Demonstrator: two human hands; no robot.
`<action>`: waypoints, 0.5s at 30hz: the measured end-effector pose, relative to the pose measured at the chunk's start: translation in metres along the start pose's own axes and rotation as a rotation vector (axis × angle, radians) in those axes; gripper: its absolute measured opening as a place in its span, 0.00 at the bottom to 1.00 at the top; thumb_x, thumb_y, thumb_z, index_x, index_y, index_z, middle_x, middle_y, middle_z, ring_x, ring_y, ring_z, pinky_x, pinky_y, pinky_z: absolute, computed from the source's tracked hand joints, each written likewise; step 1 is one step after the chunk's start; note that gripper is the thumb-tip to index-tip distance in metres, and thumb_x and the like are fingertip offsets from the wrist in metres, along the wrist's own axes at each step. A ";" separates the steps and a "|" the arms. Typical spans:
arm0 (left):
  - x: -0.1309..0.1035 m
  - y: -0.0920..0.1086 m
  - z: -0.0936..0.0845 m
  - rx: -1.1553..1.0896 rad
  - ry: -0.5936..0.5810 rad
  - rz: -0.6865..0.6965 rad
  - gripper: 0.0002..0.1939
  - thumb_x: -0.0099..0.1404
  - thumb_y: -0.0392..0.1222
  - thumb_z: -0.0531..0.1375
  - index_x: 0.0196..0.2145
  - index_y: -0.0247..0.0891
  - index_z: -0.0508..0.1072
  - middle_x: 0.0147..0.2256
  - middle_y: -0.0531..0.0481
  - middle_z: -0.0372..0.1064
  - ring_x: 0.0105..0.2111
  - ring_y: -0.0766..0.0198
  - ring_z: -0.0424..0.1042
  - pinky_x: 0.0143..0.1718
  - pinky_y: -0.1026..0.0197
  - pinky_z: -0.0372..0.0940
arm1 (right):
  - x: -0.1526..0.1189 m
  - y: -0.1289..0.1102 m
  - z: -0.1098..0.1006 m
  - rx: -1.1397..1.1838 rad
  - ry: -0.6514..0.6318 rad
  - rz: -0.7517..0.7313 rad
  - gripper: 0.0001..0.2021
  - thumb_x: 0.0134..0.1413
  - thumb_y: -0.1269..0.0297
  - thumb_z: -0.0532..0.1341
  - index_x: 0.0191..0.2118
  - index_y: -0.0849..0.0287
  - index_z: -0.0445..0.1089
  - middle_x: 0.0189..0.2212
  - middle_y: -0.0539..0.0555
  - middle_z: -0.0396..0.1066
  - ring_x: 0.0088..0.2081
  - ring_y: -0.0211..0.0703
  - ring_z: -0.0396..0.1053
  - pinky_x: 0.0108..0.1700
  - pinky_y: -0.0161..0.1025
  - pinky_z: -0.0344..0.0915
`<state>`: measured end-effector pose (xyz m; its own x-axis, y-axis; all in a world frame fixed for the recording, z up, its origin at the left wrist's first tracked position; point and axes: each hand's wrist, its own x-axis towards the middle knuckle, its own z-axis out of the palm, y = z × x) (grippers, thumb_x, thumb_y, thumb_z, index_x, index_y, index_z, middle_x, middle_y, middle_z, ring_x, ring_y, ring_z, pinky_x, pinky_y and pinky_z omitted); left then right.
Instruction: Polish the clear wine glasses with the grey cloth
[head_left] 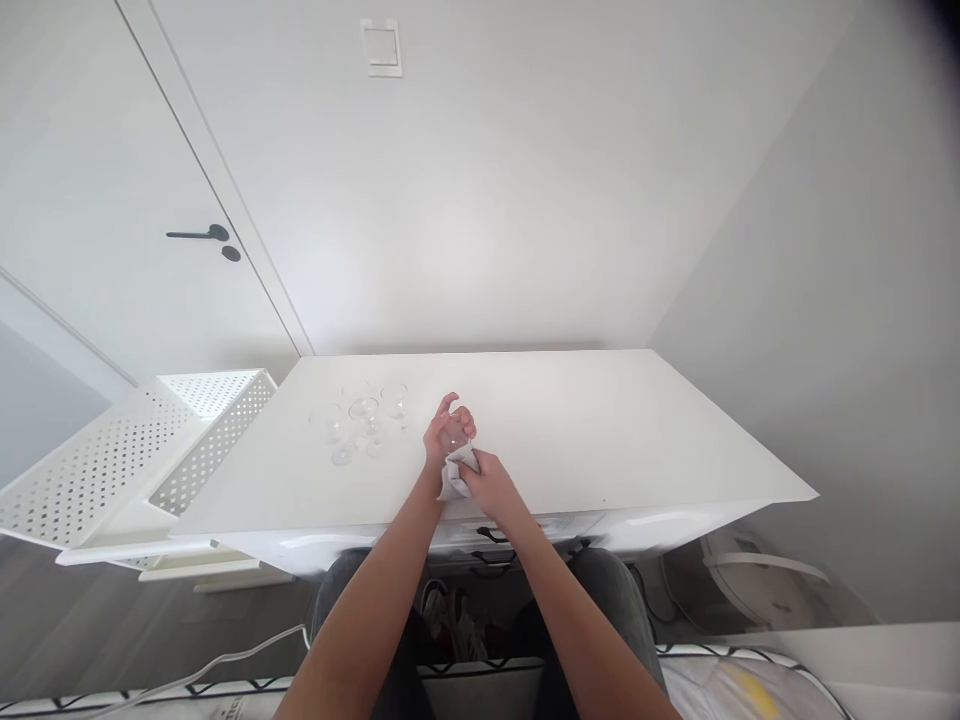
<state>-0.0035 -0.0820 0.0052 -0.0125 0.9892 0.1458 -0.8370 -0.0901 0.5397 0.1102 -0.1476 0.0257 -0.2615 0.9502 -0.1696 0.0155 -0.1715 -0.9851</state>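
Above the front edge of the white cabinet top (570,430), my left hand (442,430) is wrapped round the bowl of a clear glass (453,436). A pale cloth (454,474) is pinched in my right hand (486,482), against the lower part of that glass. The cloth hides the glass's stem and foot. To the left, several clear stemmed glasses stand together on the cabinet top, among them one at the front (364,412) and one at the back right (394,398). Their outlines are faint against the white surface.
A white perforated rack (214,440) adjoins the cabinet's left end. Behind are a wall and a white door with a dark handle (199,234). Drawers with dark pulls (493,535) face my knees. A white cable (225,660) runs at the lower left.
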 end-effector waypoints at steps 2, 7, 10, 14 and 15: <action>0.000 0.000 0.001 0.022 0.014 0.012 0.19 0.56 0.44 0.68 0.44 0.42 0.71 0.28 0.54 0.62 0.26 0.66 0.65 0.29 0.62 0.61 | 0.002 0.002 0.001 -0.112 0.151 -0.057 0.10 0.51 0.59 0.68 0.29 0.56 0.67 0.28 0.53 0.69 0.34 0.45 0.67 0.37 0.38 0.58; -0.001 0.000 0.000 -0.014 0.028 -0.011 0.18 0.58 0.48 0.67 0.44 0.41 0.71 0.28 0.53 0.63 0.26 0.66 0.65 0.29 0.62 0.61 | 0.009 0.011 -0.005 0.136 -0.109 0.042 0.17 0.52 0.49 0.67 0.28 0.59 0.70 0.25 0.53 0.71 0.30 0.43 0.67 0.33 0.38 0.61; 0.003 -0.002 -0.003 -0.013 0.063 0.025 0.17 0.56 0.45 0.68 0.42 0.41 0.72 0.29 0.52 0.64 0.27 0.66 0.67 0.30 0.61 0.63 | 0.013 0.017 -0.026 0.319 0.154 0.061 0.19 0.46 0.47 0.70 0.29 0.60 0.71 0.24 0.52 0.71 0.29 0.40 0.66 0.32 0.37 0.63; 0.012 -0.004 -0.005 -0.074 0.262 0.183 0.15 0.60 0.45 0.68 0.43 0.43 0.70 0.34 0.51 0.67 0.33 0.66 0.71 0.39 0.60 0.67 | 0.015 0.015 -0.051 0.473 0.640 -0.124 0.18 0.52 0.46 0.68 0.37 0.57 0.71 0.31 0.51 0.74 0.33 0.38 0.69 0.34 0.33 0.65; 0.014 -0.005 -0.005 -0.069 0.285 0.223 0.16 0.61 0.45 0.68 0.44 0.45 0.70 0.35 0.51 0.67 0.35 0.66 0.72 0.42 0.60 0.68 | 0.017 0.013 -0.050 0.501 0.610 -0.148 0.18 0.53 0.46 0.67 0.38 0.56 0.71 0.31 0.50 0.73 0.32 0.37 0.68 0.32 0.33 0.64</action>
<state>-0.0023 -0.0667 0.0004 -0.3431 0.9392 0.0113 -0.8313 -0.3093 0.4619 0.1543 -0.1209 0.0085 0.3489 0.9221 -0.1674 -0.4511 0.0086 -0.8924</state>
